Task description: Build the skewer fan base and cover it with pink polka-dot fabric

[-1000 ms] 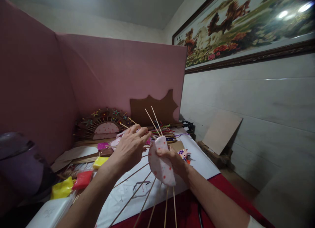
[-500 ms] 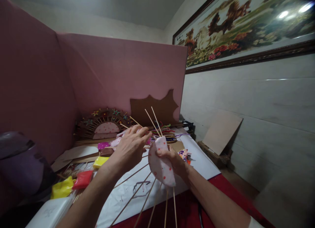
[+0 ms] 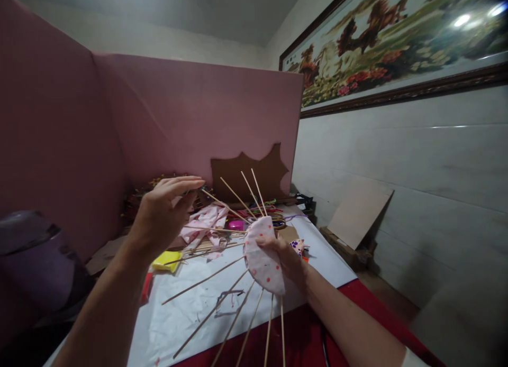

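Note:
My right hand (image 3: 286,258) is closed on a pink half-round fabric piece with red dots (image 3: 262,256), held above the table. Several thin bamboo sticks (image 3: 234,322) fan out from the piece, some pointing up and back, others down toward me. My left hand (image 3: 164,213) is raised to the left of it, fingers curved together, pinching the far tip of one upper stick (image 3: 222,204) between thumb and fingers.
White paper (image 3: 178,314) covers the table over a red cloth (image 3: 309,335). Pink fabric scraps (image 3: 206,219), a yellow packet (image 3: 167,260) and coloured bits lie behind. A pink board (image 3: 190,113) walls the back and left. A purple object (image 3: 32,261) sits at left.
My left hand rose and drew back to the left, pulling one stick's tip outward. The fabric piece shifted slightly right. The view moved, hiding the fan-shaped piece behind my left hand.

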The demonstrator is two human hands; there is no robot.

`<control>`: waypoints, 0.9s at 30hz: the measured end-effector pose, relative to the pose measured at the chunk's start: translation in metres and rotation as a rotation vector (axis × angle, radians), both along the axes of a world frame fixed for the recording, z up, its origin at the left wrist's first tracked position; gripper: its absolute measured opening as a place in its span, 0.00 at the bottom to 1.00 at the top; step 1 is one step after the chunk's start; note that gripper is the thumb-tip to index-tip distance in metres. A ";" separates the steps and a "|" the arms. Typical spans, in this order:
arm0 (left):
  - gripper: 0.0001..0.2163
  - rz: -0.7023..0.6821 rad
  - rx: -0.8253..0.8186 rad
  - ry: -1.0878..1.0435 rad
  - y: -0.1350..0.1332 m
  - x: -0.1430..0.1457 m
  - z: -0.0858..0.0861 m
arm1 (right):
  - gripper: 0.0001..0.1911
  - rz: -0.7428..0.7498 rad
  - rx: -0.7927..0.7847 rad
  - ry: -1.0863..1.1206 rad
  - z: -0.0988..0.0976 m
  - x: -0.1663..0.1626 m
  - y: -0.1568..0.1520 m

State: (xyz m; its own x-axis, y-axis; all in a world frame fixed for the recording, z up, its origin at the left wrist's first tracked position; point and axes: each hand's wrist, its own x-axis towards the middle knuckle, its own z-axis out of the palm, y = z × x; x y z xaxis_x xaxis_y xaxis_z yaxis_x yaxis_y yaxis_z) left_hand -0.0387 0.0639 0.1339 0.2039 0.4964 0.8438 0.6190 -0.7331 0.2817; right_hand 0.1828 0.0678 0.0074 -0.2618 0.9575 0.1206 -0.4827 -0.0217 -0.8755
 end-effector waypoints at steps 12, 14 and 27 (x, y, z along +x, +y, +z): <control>0.12 -0.179 -0.786 -0.198 0.006 -0.024 0.000 | 0.09 0.035 -0.055 0.065 0.002 0.003 -0.004; 0.10 -0.171 -0.785 -0.194 0.008 -0.025 -0.001 | 0.08 0.034 -0.051 0.062 0.001 0.003 -0.003; 0.07 -0.123 -0.687 -0.169 0.024 -0.021 -0.017 | 0.13 0.010 -0.003 0.077 -0.007 -0.002 0.004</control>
